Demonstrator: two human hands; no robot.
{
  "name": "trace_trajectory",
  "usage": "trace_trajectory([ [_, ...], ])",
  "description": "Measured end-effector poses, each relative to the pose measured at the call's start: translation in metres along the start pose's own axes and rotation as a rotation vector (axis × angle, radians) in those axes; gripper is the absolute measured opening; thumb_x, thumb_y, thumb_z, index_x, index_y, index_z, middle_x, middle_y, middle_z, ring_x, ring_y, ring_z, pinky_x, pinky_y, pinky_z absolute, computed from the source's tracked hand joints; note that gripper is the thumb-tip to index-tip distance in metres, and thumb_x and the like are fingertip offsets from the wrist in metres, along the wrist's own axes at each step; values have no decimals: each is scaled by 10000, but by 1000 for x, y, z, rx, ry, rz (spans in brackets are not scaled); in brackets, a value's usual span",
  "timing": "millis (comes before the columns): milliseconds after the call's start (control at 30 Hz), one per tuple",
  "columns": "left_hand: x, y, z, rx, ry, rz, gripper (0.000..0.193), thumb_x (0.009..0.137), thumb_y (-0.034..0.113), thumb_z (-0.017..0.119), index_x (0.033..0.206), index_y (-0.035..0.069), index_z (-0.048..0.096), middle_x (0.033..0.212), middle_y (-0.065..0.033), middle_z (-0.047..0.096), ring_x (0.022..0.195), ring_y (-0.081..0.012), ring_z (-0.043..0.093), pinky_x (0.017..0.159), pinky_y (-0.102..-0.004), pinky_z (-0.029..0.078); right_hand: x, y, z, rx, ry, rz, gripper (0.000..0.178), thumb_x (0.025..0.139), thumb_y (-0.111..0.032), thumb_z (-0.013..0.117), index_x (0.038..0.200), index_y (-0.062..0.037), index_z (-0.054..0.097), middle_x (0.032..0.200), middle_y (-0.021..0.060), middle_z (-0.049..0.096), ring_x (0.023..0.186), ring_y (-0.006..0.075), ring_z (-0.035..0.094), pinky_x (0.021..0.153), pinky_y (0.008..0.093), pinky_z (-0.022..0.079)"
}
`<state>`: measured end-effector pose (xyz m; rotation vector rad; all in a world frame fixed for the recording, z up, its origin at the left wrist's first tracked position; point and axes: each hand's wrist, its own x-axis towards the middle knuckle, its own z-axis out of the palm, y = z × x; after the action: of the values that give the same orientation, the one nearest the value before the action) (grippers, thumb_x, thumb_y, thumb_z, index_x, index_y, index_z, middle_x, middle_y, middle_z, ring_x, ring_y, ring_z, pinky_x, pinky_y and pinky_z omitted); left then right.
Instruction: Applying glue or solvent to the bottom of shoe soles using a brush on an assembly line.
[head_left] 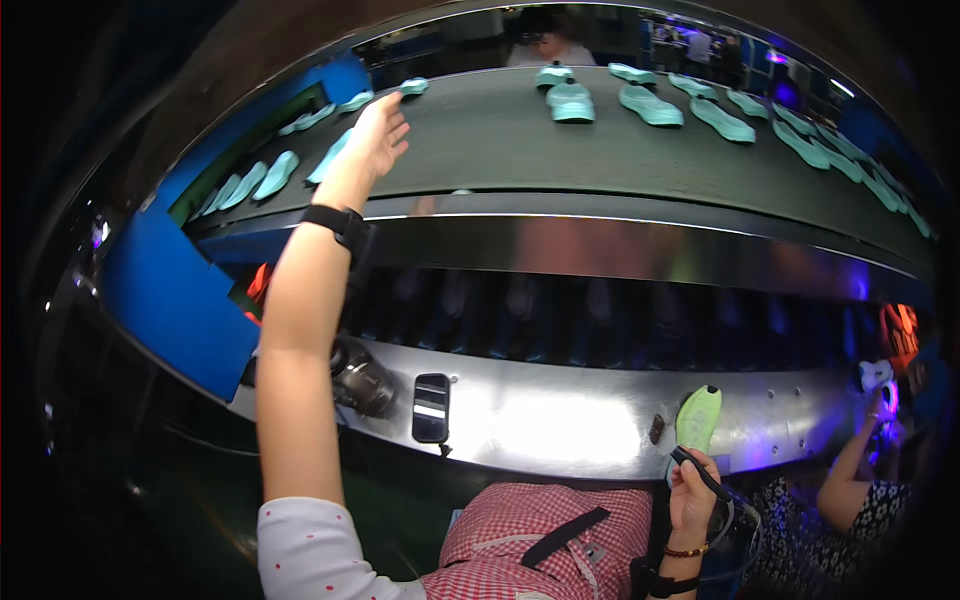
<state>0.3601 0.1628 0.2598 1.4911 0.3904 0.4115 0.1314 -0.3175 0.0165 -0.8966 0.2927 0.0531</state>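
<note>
My left hand is stretched out over the dark conveyor belt, its fingers apart and nothing in them. Right behind the wrist lies a teal shoe sole, partly hidden by my arm. Another teal sole lies just beyond my fingertips. Low on the right, my right hand is closed on a slim black-handled tool; its kind cannot be made out. Just beyond its tip, a yellow-green shoe sole lies on the metal ledge.
Several teal soles lie along the belt, to both sides. On the ledge are a phone and a dark transparent container. A blue machine housing bounds the left. A co-worker's arm is at the right; another person is across the belt.
</note>
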Motion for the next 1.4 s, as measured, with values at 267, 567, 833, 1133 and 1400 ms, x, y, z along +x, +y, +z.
trace_trajectory([
  [267,43,-9,174,1613,-518,538,738,781,414,565,1313,-27,305,1323,-224,361,1239,-319,343,1034,-338,258,17,6,-4,93,110,-21,209,779,3,571,988,-3,563,905,104,608,749,157,568,648,242,442],
  [567,90,-24,187,1935,-513,478,618,687,391,643,1167,29,499,1149,-171,538,1123,-304,471,958,-378,324,25,-5,-17,174,148,19,186,787,11,552,971,18,581,890,113,611,786,162,567,700,255,445],
  [833,-13,-14,120,1423,-664,598,228,844,234,552,842,8,521,874,-78,571,845,-195,516,775,-277,383,20,-5,-13,203,139,36,192,785,24,566,977,35,575,874,98,616,725,126,560,667,222,440],
  [1133,-156,-88,27,-503,-203,81,287,825,123,482,1075,-18,502,1034,-116,559,973,-235,546,883,-381,420,9,-2,-3,126,93,70,185,774,14,587,957,40,591,797,70,602,710,120,555,645,216,430],
  [1400,-268,-214,2,-1027,-786,-526,855,768,568,496,1364,51,169,1239,-250,390,982,-422,524,829,-601,417,-4,5,12,30,17,40,197,763,-12,612,951,43,598,776,60,603,693,110,553,635,205,427],
])
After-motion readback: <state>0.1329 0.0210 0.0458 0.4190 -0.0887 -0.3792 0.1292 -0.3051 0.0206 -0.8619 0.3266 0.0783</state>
